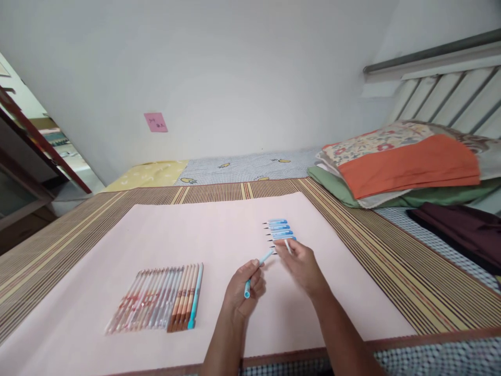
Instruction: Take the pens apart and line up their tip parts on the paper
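Observation:
My left hand (246, 284) is closed round a light blue pen barrel (265, 257), whose open, darker blue end points down towards me. Just right of it, my right hand (299, 263) pinches a small white piece (288, 246) near the barrel's upper end; its fingers are slightly blurred. Beyond the right hand lies a column of short blue pieces with dark tips (278, 227), partly hidden by the fingers. At the left, a row of several pens (152, 297) lies side by side: clear and pinkish ones, then brown-ended ones (183, 297), and one turquoise pen (195, 297) at the right end.
A pale pink sheet (219, 224) lies under everything on a striped mat (364, 250). Folded pillows and cloths (410, 162) are piled at the back right, beside dark clothing (457, 230). A pink note (155, 122) is on the wall behind.

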Available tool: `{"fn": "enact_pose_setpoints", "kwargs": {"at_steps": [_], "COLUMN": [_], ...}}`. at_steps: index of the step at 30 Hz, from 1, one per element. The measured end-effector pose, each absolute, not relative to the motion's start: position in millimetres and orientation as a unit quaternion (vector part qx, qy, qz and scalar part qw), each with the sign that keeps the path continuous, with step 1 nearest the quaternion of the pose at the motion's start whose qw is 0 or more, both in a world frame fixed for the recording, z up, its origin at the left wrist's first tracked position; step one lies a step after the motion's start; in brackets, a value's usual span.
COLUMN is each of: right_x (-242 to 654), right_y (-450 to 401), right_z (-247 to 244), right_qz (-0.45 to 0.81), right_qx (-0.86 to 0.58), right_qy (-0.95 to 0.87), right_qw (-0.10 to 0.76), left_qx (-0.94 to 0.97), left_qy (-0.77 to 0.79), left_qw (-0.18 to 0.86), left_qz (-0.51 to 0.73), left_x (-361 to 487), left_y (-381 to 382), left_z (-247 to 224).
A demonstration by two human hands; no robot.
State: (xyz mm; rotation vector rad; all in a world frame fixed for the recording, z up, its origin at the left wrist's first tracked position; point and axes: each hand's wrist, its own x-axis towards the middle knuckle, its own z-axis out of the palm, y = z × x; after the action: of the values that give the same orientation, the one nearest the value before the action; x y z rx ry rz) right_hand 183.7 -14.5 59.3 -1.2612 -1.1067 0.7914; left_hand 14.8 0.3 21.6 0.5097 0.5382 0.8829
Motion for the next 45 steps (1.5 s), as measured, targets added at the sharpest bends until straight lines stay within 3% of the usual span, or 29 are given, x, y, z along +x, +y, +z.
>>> {"fn": "enact_pose_setpoints", "kwargs": {"at_steps": [5, 20, 24, 28, 32, 45], "right_x": [189, 279, 283, 280, 274, 268], "right_y": [-16, -11, -12, -14, -11, -7], "right_z": [58, -7, -11, -3, 1, 0], "right_qz": [0.33, 0.303, 0.312, 0.234, 0.168, 0.146], "right_qx": [-0.551, -0.689, -0.697, -0.693, -0.688, -0.706], "right_qy": [-0.578, -0.493, -0.512, -0.587, -0.623, -0.618], "right_qw": [0.503, 0.437, 0.392, 0.347, 0.333, 0.314], "left_qx": [0.261, 0.238, 0.24, 0.236, 0.239, 0.223], "left_qy": [0.28, 0.316, 0.315, 0.315, 0.311, 0.315], "left_qw": [0.825, 0.793, 0.797, 0.798, 0.798, 0.804], "left_qz": [0.415, 0.464, 0.456, 0.456, 0.457, 0.453], "left_x": [17, 4, 4, 5, 6, 8], "left_y": [-1, 7, 7, 9, 9, 7], "left_z": [20, 21, 21, 17, 15, 16]}}
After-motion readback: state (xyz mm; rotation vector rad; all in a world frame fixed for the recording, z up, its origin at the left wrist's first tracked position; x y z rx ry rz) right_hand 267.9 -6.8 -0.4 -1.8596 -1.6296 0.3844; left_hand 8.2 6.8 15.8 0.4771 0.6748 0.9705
